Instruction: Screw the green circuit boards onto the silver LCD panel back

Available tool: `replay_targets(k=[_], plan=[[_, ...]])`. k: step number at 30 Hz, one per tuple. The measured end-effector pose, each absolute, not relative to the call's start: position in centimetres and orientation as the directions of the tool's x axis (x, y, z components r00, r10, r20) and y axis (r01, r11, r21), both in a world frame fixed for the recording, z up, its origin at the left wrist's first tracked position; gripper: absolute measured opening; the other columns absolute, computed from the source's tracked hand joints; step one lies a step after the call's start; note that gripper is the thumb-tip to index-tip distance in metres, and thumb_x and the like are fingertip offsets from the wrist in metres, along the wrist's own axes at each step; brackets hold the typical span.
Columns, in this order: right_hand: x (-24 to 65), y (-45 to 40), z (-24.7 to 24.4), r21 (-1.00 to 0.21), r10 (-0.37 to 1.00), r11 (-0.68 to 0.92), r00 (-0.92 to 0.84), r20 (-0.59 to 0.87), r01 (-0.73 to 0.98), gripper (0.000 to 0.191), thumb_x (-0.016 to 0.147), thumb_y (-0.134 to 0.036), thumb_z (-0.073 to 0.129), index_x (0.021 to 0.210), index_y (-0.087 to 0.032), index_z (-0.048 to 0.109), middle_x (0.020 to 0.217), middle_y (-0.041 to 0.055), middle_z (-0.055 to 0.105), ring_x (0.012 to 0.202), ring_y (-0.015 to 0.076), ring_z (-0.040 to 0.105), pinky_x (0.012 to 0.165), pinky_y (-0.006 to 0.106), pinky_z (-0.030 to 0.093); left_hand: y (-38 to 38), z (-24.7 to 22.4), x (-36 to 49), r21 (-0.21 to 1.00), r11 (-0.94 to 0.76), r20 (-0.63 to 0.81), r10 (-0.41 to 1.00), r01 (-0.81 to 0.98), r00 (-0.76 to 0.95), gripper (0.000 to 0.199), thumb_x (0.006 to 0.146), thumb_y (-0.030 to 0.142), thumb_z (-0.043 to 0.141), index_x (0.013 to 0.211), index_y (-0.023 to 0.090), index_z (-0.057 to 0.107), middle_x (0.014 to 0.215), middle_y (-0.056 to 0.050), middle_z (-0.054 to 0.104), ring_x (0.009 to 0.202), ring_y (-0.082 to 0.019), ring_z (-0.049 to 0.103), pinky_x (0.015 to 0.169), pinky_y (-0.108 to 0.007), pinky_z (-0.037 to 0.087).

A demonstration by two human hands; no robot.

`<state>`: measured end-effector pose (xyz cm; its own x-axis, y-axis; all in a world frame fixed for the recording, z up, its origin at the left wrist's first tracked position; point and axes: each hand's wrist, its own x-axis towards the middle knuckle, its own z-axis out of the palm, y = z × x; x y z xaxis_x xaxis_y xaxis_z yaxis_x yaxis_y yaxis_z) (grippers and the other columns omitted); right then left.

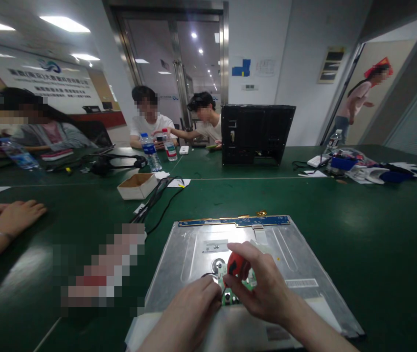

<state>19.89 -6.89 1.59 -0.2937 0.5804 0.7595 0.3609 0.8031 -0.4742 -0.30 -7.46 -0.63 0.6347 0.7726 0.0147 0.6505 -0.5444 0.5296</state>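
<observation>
A flat metal display panel (285, 249) lies on the green table in front of me, with a blue circuit strip (230, 222) along its far edge. Near its middle is a small green circuit board (230, 297). My right hand (262, 283) is wrapped round a red screwdriver handle (235, 264), its tip pointing down at the board's left part. Beside it, my left hand (197, 305) rests low at the board's left edge, fingers pressed together; what they hold, if anything, is hidden.
A black monitor casing (256, 134) stands beyond the panel. Left of it are water bottles (151, 152), a cardboard box (137, 187) and black cables (157, 195). Another person's hands (17, 217) rest at the left. Bags and papers (370, 168) lie at the right.
</observation>
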Motion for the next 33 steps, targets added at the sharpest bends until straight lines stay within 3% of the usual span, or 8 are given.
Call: replay_targets(k=[4, 12, 18, 22, 26, 33], plan=[[20.0, -6.9, 1.6, -0.465, 0.574, 0.808, -0.305, 0.760, 0.362, 0.043, 0.098, -0.022, 0.053, 0.139, -0.025, 0.043, 0.091, 0.0019, 0.067, 0.065, 0.0155, 0.061, 0.056, 0.027, 0.049, -7.4, -0.8, -0.3, 0.534, -0.547, 0.021, 0.772, 0.645, 0.636, 0.028, 0.091, 0.007, 0.048, 0.106, 0.020, 0.068, 0.112, -0.008, 0.073, 0.100, -0.025, 0.070, 0.088, -0.035, 0.056], [20.1, -7.0, 1.9, -0.503, 0.592, 0.802, -0.311, 0.743, 0.323, 0.059, 0.094, -0.013, 0.050, 0.151, -0.022, 0.036, 0.102, 0.0053, 0.072, 0.069, 0.0159, 0.066, 0.059, 0.028, 0.053, -7.3, -0.9, -0.3, 0.528, -0.534, -0.005, 0.776, 0.660, 0.631, 0.029, 0.090, 0.006, 0.049, 0.105, 0.020, 0.068, 0.110, -0.008, 0.072, 0.098, -0.024, 0.070, 0.088, -0.035, 0.056], [20.0, -6.9, 1.8, -0.492, 0.583, 0.807, -0.310, 0.751, 0.325, 0.053, 0.094, -0.014, 0.051, 0.146, -0.022, 0.039, 0.094, 0.0021, 0.070, 0.064, 0.0142, 0.062, 0.059, 0.026, 0.052, -7.3, -0.6, -0.2, 0.522, -0.528, -0.022, 0.777, 0.670, 0.629, 0.027, 0.090, 0.006, 0.050, 0.103, 0.020, 0.068, 0.110, -0.008, 0.073, 0.099, -0.025, 0.070, 0.088, -0.034, 0.056], [20.0, -6.8, 1.7, -0.451, 0.560, 0.815, -0.292, 0.775, 0.363, 0.042, 0.100, -0.023, 0.051, 0.141, -0.024, 0.041, 0.091, 0.0017, 0.069, 0.064, 0.0147, 0.062, 0.058, 0.027, 0.050, -7.4, -0.4, -0.1, 0.553, -0.513, -0.026, 0.777, 0.656, 0.630, 0.029, 0.091, 0.006, 0.050, 0.107, 0.022, 0.067, 0.116, -0.007, 0.072, 0.104, -0.024, 0.070, 0.094, -0.035, 0.055], [20.0, -6.7, 1.7, -0.419, 0.554, 0.809, -0.294, 0.779, 0.413, 0.033, 0.104, -0.030, 0.049, 0.136, -0.024, 0.045, 0.088, 0.0018, 0.068, 0.066, 0.0158, 0.063, 0.056, 0.027, 0.048, -7.4, -0.8, -0.2, 0.542, -0.513, -0.020, 0.784, 0.666, 0.621, 0.030, 0.089, 0.005, 0.050, 0.108, 0.021, 0.068, 0.113, -0.008, 0.072, 0.101, -0.024, 0.070, 0.091, -0.035, 0.056], [20.2, -7.1, 2.1, -0.455, 0.581, 0.801, -0.322, 0.748, 0.388, 0.045, 0.098, -0.022, 0.050, 0.143, -0.022, 0.041, 0.097, 0.0056, 0.071, 0.070, 0.0170, 0.065, 0.059, 0.030, 0.052, -7.3, -1.9, -0.7, 0.540, -0.569, 0.075, 0.766, 0.620, 0.638, 0.026, 0.091, 0.007, 0.050, 0.104, 0.021, 0.068, 0.107, -0.007, 0.072, 0.095, -0.021, 0.070, 0.087, -0.029, 0.055]])
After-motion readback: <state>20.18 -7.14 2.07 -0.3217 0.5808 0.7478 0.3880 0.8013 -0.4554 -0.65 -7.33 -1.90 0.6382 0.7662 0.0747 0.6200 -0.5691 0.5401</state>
